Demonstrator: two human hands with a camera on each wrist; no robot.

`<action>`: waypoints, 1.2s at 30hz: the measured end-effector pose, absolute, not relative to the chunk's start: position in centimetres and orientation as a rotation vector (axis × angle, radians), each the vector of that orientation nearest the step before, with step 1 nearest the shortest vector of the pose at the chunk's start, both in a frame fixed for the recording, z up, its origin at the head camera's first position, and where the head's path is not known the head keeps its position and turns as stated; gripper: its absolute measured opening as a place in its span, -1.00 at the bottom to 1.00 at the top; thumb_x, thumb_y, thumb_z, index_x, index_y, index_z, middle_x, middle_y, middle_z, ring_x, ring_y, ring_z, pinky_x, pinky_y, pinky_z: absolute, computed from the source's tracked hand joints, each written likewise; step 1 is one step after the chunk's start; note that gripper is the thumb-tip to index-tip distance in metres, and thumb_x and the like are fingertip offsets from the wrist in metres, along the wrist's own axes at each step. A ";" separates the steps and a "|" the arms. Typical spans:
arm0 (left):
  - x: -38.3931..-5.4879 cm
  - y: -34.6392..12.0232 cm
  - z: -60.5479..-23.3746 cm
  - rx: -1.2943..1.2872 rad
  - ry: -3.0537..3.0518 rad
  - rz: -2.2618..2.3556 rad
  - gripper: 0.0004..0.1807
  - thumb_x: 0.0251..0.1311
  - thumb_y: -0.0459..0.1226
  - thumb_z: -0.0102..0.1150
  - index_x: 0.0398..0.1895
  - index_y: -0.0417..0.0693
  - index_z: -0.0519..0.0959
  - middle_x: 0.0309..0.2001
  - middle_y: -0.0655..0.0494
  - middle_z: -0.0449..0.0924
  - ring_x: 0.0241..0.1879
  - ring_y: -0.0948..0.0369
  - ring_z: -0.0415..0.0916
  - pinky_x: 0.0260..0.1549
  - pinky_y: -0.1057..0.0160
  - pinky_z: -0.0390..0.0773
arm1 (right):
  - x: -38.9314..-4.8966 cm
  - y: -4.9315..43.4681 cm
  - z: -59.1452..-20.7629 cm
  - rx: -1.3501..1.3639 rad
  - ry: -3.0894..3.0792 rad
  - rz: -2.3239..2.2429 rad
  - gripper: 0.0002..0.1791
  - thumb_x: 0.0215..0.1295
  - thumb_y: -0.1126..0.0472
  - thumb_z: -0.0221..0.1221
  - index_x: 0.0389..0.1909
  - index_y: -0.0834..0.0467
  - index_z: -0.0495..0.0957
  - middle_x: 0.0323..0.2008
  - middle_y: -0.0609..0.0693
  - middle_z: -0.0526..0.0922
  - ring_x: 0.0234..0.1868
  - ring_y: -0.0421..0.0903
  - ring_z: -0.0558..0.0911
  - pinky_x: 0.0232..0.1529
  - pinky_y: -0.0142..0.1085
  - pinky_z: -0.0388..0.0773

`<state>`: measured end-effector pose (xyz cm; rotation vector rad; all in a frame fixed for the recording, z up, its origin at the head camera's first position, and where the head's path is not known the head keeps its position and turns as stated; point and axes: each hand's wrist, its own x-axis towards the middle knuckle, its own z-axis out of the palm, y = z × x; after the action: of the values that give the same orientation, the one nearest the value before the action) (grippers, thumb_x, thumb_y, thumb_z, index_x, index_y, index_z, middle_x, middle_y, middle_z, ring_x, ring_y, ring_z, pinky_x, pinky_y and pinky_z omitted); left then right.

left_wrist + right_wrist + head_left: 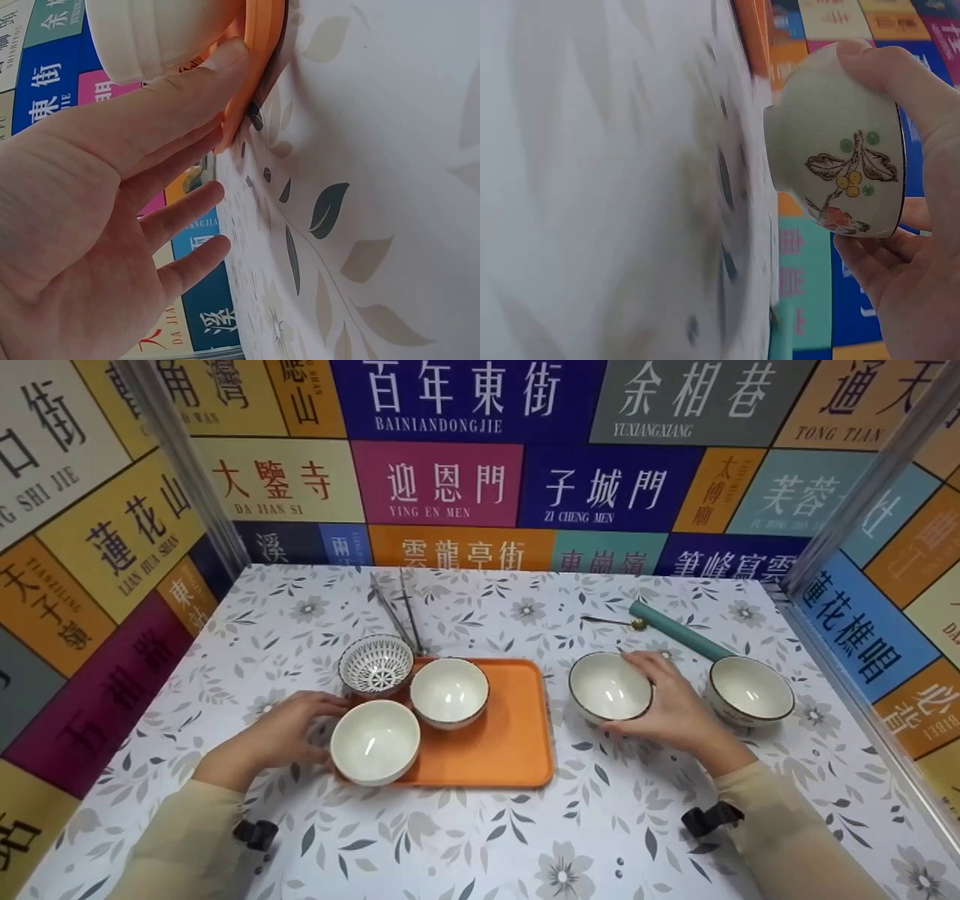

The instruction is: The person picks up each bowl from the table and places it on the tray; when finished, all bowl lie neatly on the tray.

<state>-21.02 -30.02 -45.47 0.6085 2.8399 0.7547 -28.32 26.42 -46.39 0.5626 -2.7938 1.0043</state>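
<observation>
My right hand (pixel 667 701) grips a cream bowl (pixel 610 690) with a dark rim, right of the orange tray (pixel 517 742). In the right wrist view, that bowl shows painted leaves and fruit; thumb and fingers span its wall, and whether its foot touches the table is unclear. My left hand (pixel 281 731) is at the tray's left edge, its thumb (pixel 225 60) at the rim beside a plain cream bowl (pixel 375 742) and its other fingers spread fairly straight. A dark-patterned bowl (pixel 376 664) and another cream bowl (pixel 450 691) stand at the tray's back left.
Another dark-rimmed bowl (pixel 750 690) stands right of my right hand. Behind it lie a teal roll (pixel 679 630) and a small spoon-like utensil (pixel 611 621). Thin dark sticks (pixel 409 611) lie behind the tray. Printed panels (pixel 442 484) enclose the flower-patterned table.
</observation>
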 end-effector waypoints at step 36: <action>-21.0 -29.8 -45.3 0.575 2.843 0.732 -0.27 -0.19 -0.31 0.60 0.20 -0.21 0.64 0.30 -0.18 0.57 0.38 -0.26 0.36 0.41 -0.37 0.28 | -23.0 16.8 -46.5 0.937 -2.651 1.313 0.30 -0.45 -0.17 0.72 0.48 0.05 0.39 0.42 -0.05 0.39 0.43 0.07 0.43 0.48 0.19 0.32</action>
<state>-21.00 -29.78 -45.29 0.5748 2.8429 0.7324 -22.96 16.81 -46.51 0.9371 -2.6509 1.3126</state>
